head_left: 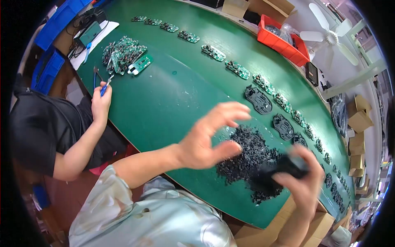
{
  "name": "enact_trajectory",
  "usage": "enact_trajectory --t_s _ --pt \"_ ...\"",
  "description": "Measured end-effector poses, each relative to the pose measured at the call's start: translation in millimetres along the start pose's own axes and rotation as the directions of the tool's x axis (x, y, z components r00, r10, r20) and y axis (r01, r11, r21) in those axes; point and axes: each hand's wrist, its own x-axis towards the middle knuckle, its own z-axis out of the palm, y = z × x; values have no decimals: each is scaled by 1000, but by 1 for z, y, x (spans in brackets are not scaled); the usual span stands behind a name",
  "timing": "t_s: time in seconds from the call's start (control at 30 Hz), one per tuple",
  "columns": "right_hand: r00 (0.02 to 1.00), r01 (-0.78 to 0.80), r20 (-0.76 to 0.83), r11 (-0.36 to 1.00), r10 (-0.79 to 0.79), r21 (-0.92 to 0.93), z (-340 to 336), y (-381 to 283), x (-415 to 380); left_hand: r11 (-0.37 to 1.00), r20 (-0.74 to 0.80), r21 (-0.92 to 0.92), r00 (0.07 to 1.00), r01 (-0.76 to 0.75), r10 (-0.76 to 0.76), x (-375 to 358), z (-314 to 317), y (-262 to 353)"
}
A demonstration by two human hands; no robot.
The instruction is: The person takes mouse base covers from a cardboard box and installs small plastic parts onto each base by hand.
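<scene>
My left hand (212, 136) is over the green table (160, 107), fingers spread, nothing in it, at the left edge of a pile of small black parts (247, 152). To the right, my right hand (304, 177) is closed on a black plastic part (294, 165), blurred by motion, above the pile's right side. Black mouse-shaped shells (258, 100) lie beyond my hands, beside a long curved row of green circuit boards (237, 70).
At left a co-worker's hand (101, 103) holds a blue-handled tool (105, 87) near heaped circuit boards (121, 53). A red bin (284, 41) and a white fan (331, 38) stand at the far side. Below my right hand is an open cardboard box (263, 234).
</scene>
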Motion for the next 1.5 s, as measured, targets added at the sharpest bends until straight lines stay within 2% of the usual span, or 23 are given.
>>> enact_trajectory --t_s 0.03,0.07,0.13,0.17,0.2,0.27,0.3,0.33,0.4,0.43,0.47,0.63,0.77,0.87,1.0,1.03,1.07,1.13,1.2,1.27,1.37,1.47,1.5 --pt "980 -94 178 995 90 17 31 -12 37 993 -18 -92 997 78 -80 -3 -21 -2" --pt "944 -90 324 994 66 58 63 -13 68 970 -31 -183 985 160 -168 -7 -40 -4" --pt "834 38 551 997 3 -63 115 -12 121 968 -59 -140 974 210 -220 -14 -71 -9" --pt "798 89 601 996 -52 -31 140 -1 142 960 -98 -116 959 254 -265 -20 -82 -20" --pt "754 140 647 990 -109 5 160 8 158 961 -127 53 956 271 -263 -24 -91 -30" --pt "714 126 699 989 -34 -80 179 12 179 877 -179 379 953 295 -243 -31 -105 -41" --pt "706 132 707 989 -44 -71 183 18 186 823 -279 431 922 371 -269 -33 -104 -41" --pt "728 85 685 989 20 -119 180 19 188 757 -282 540 926 368 -249 -37 -106 -43" --pt "794 229 598 965 -109 -128 170 32 188 589 -277 728 937 350 -214 -46 -110 -47" --pt "835 150 548 978 -49 -142 162 27 183 526 -320 776 936 348 -148 -45 -106 -44" --pt "875 31 477 975 80 -221 152 19 177 532 -311 777 940 338 -142 -46 -107 -44" --pt "925 50 379 980 27 -192 127 39 144 598 -270 763 962 247 -53 -43 -108 -42" --pt "932 52 363 985 10 -162 121 36 122 852 -398 228 843 472 -361 -46 -103 -29" --pt "944 -12 330 999 -3 45 126 30 114 881 -272 87 861 466 -429 -32 -107 -17" --pt "919 -94 391 941 -43 325 136 12 120 891 92 284 914 355 -394 16 -101 1" --pt "901 -215 434 878 8 429 139 17 120 902 91 339 945 266 -313 25 -96 -2" --pt "928 -130 371 921 -17 367 134 15 123 896 20 218 916 386 -400 33 -94 -5" --pt "939 -292 312 819 146 493 123 5 128 914 3 287 954 288 -301 55 -99 -20" --pt "969 -239 187 813 163 531 117 20 138 881 27 323 927 345 -373 76 -98 -25" --pt "973 -226 102 775 207 589 113 39 151 890 77 101 888 445 -453 97 -92 -42" --pt "968 -225 42 788 245 573 114 61 160 877 49 283 907 388 -417 129 -90 -68" --pt "983 -5 -181 997 18 74 86 90 156 781 78 388 826 490 -558 148 -107 -105" --pt "985 -95 -149 995 90 -24 75 91 150 764 69 450 835 463 -547 149 -111 -118"
